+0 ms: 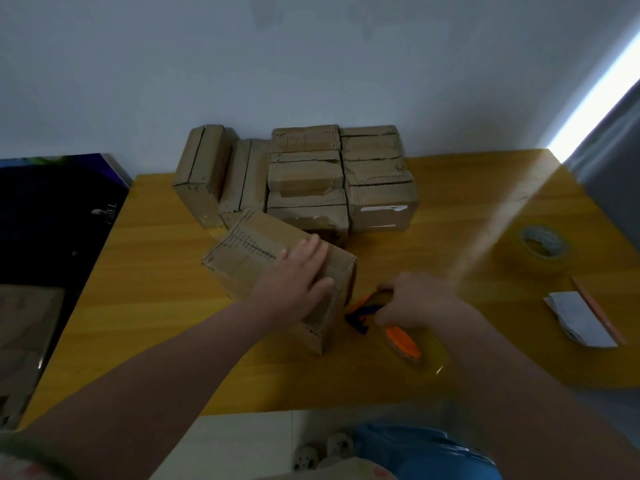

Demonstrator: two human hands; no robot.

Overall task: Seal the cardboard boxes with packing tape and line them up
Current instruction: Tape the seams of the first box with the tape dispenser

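yellow table (156, 306), creased box (249, 251) under left hand (294, 282), right hand (415, 299) holds orange tool (403, 341)

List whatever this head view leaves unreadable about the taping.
1. Orange and blue tool: head view; the right hand curls over its middle and motion blurs it, so its kind is unclear.
2. Top seam of the near box: head view; the left hand lies flat over it.
3. Stacked boxes by the wall: head view; too blurred to tell taped from untaped.
4. Paper slip: head view; print too small.
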